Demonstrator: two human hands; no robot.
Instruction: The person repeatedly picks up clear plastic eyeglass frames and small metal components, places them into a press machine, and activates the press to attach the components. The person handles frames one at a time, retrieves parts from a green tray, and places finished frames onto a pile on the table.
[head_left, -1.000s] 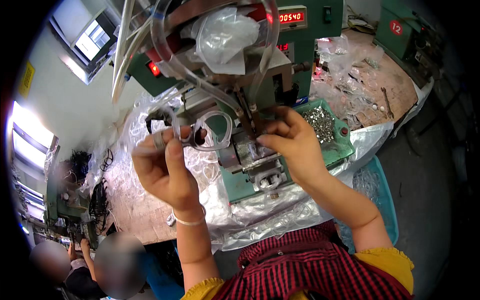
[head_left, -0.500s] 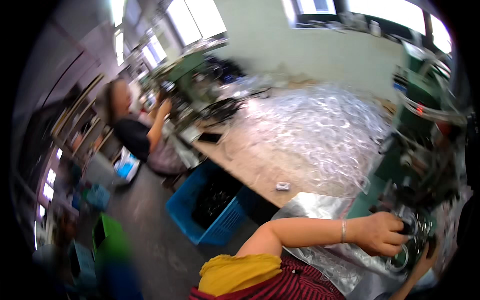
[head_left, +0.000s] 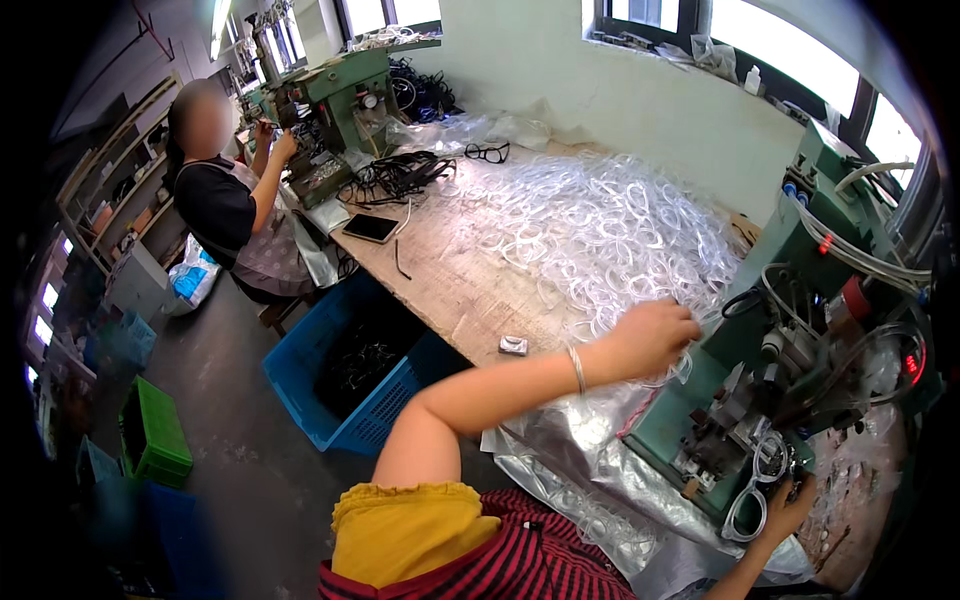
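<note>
A clear eyeglass frame (head_left: pixel 745 512) stands tilted at the front of the green machine (head_left: pixel 715 440), its two rims one above the other. My right hand (head_left: pixel 790 512) is closed on its side at the lower right, fingers partly hidden. My left hand (head_left: pixel 652 340) hovers above the near edge of a large heap of clear eyeglass frames (head_left: pixel 610 240), with curled fingers. Whether anything sits in those fingers is hidden; a clear curved piece shows just below them.
At left a person (head_left: pixel 230 200) works at another green machine (head_left: pixel 345 100). The wooden table (head_left: pixel 450 290) holds a phone (head_left: pixel 371 228), dark eyeglass parts (head_left: pixel 400 178) and a small box (head_left: pixel 513 345). Blue (head_left: pixel 370 420) and green crates (head_left: pixel 152 430) stand on the floor. Silver sheeting (head_left: pixel 590 430) covers the near edge.
My left hand has moved from the machine leftward and up to the heap. My right hand stays by the machine with the clear frame, now in plainer sight. The view has shifted.
</note>
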